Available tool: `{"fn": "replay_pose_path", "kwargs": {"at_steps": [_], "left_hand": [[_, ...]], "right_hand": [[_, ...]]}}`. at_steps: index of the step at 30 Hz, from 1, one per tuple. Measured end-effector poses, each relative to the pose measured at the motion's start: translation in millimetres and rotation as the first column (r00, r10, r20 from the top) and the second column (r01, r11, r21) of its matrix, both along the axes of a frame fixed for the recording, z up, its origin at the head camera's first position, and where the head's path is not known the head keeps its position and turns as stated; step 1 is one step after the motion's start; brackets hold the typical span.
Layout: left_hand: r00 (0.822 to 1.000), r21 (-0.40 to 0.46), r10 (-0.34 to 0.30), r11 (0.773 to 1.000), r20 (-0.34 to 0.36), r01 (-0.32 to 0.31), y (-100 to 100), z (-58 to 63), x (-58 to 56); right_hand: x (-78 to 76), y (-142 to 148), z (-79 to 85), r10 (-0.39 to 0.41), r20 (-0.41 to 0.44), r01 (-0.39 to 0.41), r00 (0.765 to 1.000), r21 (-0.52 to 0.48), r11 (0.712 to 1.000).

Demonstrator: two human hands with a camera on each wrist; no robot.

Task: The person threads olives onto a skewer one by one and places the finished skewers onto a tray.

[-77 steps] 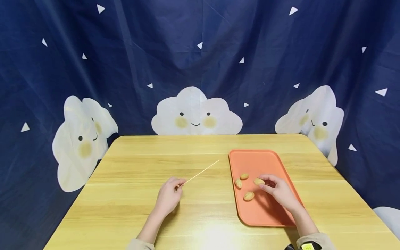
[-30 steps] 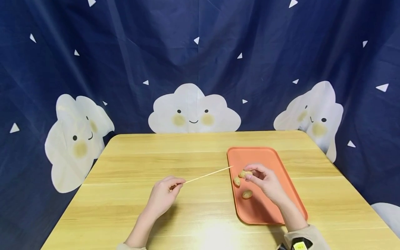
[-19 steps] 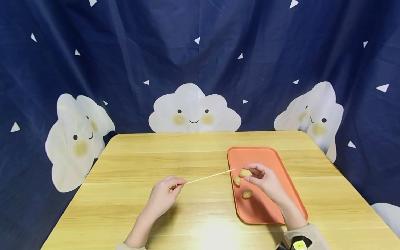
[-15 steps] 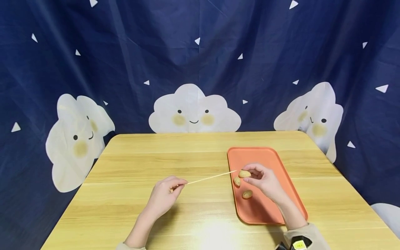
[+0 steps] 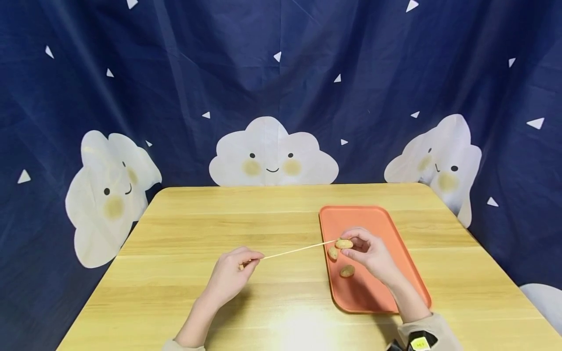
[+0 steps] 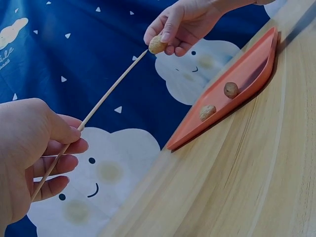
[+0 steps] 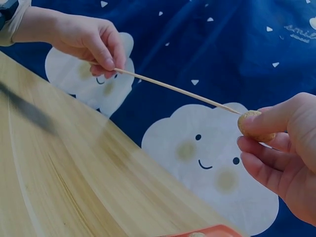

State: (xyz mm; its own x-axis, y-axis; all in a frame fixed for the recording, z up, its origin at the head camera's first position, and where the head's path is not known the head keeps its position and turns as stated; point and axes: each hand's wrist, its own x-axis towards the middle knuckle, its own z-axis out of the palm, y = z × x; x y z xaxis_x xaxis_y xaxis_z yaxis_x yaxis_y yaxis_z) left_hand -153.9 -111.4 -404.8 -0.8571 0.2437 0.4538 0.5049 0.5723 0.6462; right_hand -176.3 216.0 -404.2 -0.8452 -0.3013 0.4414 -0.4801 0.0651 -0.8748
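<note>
Left hand (image 5: pixel 232 273) pinches stick (image 6: pixel 113 89), right hand (image 5: pixel 371 254) pinches tan piece (image 5: pixel 344 244), right of centre. Likely aligning; next needs steady straight push.

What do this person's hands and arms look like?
The left hand and right hand wear no gloves. The beige left sleeve and right sleeve stop short of them. A black device with a yellow panel, markings unreadable, sits on the right sleeve; a dark device shows by the left.
</note>
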Motion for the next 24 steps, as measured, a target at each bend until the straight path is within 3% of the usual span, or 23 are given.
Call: {"fn": "replay_pose_path", "kwargs": {"at_steps": [9, 17, 24], "left_hand": [[0.999, -0.021, -0.020, 1.000, 0.045, 0.021, -0.8, 4.6, 0.9], [0.999, -0.021, -0.029, 0.999, 0.035, 0.030, -1.9, 5.1, -0.6], [0.999, -0.022, -0.039, 0.999, 0.038, 0.040, -2.4, 6.7, -0.6]], "right_hand": [[0.4, 1.3, 2.2, 0.020, 0.003, -0.020, 1.000, 0.009, 1.000], [1.1, 2.0, 3.7, -0.001, 0.057, -0.001, 0.998, 0.048, 0.999], [2.6, 1.1, 5.6, 0.002, -0.005, -0.002, 1.000, 0.030, 1.000]]}}
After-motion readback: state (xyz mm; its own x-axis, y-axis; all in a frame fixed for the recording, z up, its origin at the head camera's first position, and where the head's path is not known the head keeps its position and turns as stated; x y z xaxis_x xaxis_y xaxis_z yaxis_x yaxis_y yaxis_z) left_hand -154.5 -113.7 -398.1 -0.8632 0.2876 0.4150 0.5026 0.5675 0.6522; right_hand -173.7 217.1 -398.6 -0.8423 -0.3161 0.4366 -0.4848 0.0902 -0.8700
